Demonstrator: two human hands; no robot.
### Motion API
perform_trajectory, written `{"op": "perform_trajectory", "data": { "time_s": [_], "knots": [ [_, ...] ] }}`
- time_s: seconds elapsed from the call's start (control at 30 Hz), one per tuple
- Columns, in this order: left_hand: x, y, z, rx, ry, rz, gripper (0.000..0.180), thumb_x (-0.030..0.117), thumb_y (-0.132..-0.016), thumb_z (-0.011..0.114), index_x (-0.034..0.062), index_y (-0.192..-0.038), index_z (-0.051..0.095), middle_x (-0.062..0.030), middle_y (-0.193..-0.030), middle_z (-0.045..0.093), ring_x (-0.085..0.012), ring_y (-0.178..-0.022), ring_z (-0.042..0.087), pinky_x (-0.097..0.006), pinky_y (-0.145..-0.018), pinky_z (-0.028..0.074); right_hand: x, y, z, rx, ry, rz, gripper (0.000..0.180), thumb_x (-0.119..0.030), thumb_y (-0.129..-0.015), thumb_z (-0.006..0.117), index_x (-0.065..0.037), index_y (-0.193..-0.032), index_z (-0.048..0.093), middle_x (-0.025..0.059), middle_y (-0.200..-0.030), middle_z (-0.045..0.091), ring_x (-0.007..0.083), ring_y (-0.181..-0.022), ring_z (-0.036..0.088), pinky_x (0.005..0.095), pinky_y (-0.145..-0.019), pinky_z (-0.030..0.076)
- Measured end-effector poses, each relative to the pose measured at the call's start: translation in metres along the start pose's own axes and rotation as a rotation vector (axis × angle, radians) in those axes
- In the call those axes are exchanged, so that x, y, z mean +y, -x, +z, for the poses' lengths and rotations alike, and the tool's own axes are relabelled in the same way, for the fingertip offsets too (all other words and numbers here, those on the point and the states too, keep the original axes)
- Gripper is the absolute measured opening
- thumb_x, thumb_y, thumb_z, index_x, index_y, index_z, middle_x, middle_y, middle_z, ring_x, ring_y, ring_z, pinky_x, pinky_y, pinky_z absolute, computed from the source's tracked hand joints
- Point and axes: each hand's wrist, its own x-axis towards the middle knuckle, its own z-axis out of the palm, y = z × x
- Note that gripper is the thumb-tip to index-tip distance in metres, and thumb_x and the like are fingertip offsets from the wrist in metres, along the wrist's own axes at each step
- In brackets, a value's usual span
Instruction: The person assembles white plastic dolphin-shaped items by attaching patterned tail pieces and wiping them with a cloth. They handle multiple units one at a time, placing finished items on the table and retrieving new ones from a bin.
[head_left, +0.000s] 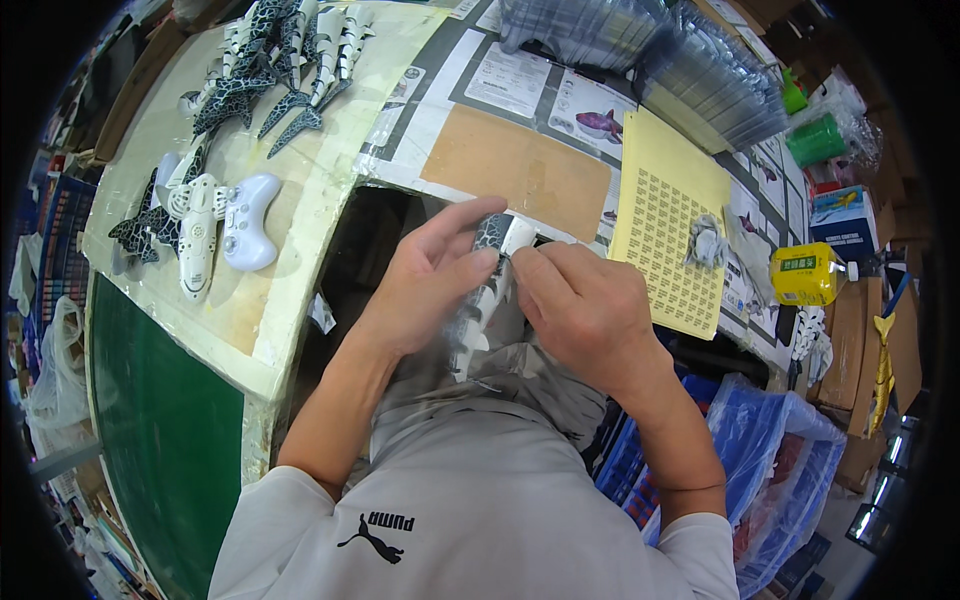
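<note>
My left hand (430,275) holds a jointed toy sea animal (467,335) between thumb and fingers, over my lap by the table's front edge. One end of the toy is dark with a pale net pattern, and its body is white with black segments. My right hand (585,305) is closed in a pinch against the white side of the toy. Whatever lies between those fingertips is hidden. To the left on the table are a white game-style controller (250,222) and a white oval toy part (197,240).
Several similar patterned toys (290,75) lie at the far left. Ahead is a brown board (520,165); a yellow label sheet (670,220) lies to its right. Stacked clear plastic trays (710,85) stand behind. A yellow bottle (805,274) and a blue-lined bin (780,440) are at right.
</note>
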Motion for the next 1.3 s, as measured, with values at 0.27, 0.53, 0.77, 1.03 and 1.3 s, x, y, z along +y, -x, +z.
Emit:
{"op": "perform_trajectory", "data": {
  "time_s": [0.27,0.53,0.77,1.03,1.3],
  "knots": [
    [-0.004,-0.002,0.001,0.018,0.026,0.025,0.070,0.025,-0.099,0.074,0.0002,-0.155,0.041,-0.0110,-0.113,0.069,-0.0152,-0.072,0.070,-0.029,-0.058,0.060,0.010,0.000,0.004,0.034,-0.040,-0.031,0.023,-0.009,-0.076,0.071,-0.006,-0.097,0.063,0.0056,-0.077,0.057,0.0222,-0.067,0.065,0.0366,-0.053,0.052],
    [-0.004,-0.002,-0.007,0.008,0.131,-0.023,0.061,0.020,-0.103,0.067,0.0012,-0.155,0.043,-0.0070,-0.109,0.068,-0.0134,-0.077,0.067,-0.031,-0.060,0.061,0.012,-0.001,0.012,0.000,-0.067,-0.048,0.023,-0.009,-0.076,0.070,-0.005,-0.097,0.063,0.0051,-0.077,0.057,0.0214,-0.066,0.064,0.0358,-0.052,0.051],
    [-0.005,-0.002,-0.007,0.039,0.129,-0.032,0.068,0.032,-0.104,0.066,0.0037,-0.158,0.036,-0.0100,-0.100,0.070,-0.0198,-0.063,0.070,-0.031,-0.053,0.062,0.011,-0.005,0.017,0.024,-0.050,-0.007,0.020,-0.011,-0.076,0.071,-0.007,-0.092,0.060,0.0039,-0.075,0.054,0.0198,-0.065,0.063,0.0347,-0.052,0.050],
    [-0.008,-0.010,-0.005,0.065,0.071,-0.020,0.075,0.039,-0.103,0.066,0.0038,-0.160,0.032,-0.0130,-0.102,0.071,-0.0210,-0.061,0.071,-0.030,-0.051,0.061,0.010,-0.006,0.014,0.004,-0.193,0.129,0.020,0.003,-0.081,0.074,-0.004,-0.098,0.068,0.0086,-0.078,0.063,0.0257,-0.064,0.065,0.0358,-0.053,0.051],
    [-0.010,-0.011,-0.005,0.054,0.073,-0.008,0.079,0.040,-0.102,0.068,0.0014,-0.160,0.030,-0.0142,-0.106,0.070,-0.0216,-0.060,0.071,-0.031,-0.051,0.061,0.011,-0.005,0.013,-0.020,-0.166,0.121,0.022,0.004,-0.079,0.074,-0.004,-0.098,0.068,0.0086,-0.078,0.063,0.0261,-0.065,0.065,0.0363,-0.053,0.051]
  ]
}}
